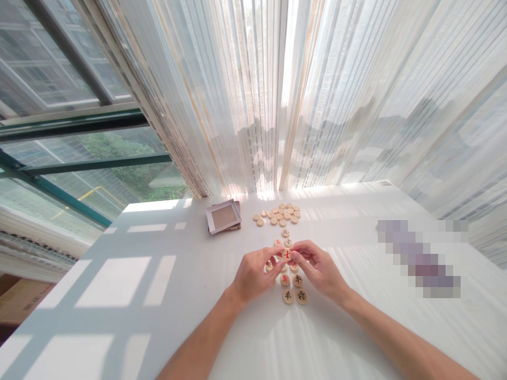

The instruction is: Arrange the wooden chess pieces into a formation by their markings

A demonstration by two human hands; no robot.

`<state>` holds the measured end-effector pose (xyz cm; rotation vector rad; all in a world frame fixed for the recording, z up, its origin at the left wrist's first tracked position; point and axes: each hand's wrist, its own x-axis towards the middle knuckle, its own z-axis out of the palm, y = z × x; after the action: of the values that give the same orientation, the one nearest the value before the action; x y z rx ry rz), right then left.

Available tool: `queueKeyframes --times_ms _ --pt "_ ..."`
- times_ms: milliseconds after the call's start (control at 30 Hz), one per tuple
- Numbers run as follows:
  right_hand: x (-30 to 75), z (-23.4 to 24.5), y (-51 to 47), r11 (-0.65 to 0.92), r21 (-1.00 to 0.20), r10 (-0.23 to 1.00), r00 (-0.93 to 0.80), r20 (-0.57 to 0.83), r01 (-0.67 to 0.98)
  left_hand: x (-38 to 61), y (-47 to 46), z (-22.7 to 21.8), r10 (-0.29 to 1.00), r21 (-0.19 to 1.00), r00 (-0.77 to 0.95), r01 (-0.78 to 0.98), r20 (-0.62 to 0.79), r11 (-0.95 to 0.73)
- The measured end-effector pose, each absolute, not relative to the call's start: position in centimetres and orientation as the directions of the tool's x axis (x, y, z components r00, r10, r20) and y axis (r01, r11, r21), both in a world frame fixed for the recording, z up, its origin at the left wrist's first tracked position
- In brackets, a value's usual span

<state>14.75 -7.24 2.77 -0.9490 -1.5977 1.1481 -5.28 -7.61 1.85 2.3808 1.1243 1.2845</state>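
Note:
My left hand [253, 274] and my right hand [317, 266] meet over the white table [166, 295], both pinching one round wooden chess piece [287, 255] with a red character on it. Around and under my fingers lie several more face-up pieces; a few sit near my wrists [293, 295], some marked in black, some in red. Farther back, a loose cluster of several blank-side-up wooden discs [279, 213] lies on the table.
A shallow open cardboard box [224, 216] rests on its lid at the back, left of the discs. Sheer striped curtains [317, 105] hang behind the table, with a window [79, 132] at left. A blurred patch [422, 256] covers part of the table's right side.

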Motion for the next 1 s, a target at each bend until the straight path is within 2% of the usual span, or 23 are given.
queueKeyframes --times_ms 467,733,1000 --pt "14.91 3.34 -7.64 0.336 -0.936 0.903 -0.317 0.289 0.103 -5.26 -7.54 1.87 0.742 0.572 0.302 0.488 0.598 -0.659" --pt "14.93 3.22 -7.39 0.355 -0.924 0.903 -0.306 0.301 0.139 -5.18 -7.63 1.82 0.785 0.663 0.266 0.424 0.560 -0.617" --pt "15.14 3.44 -7.34 0.372 -0.911 0.902 -0.300 0.311 0.176 -5.03 -7.83 2.11 0.779 0.668 0.279 0.403 0.561 -0.626"
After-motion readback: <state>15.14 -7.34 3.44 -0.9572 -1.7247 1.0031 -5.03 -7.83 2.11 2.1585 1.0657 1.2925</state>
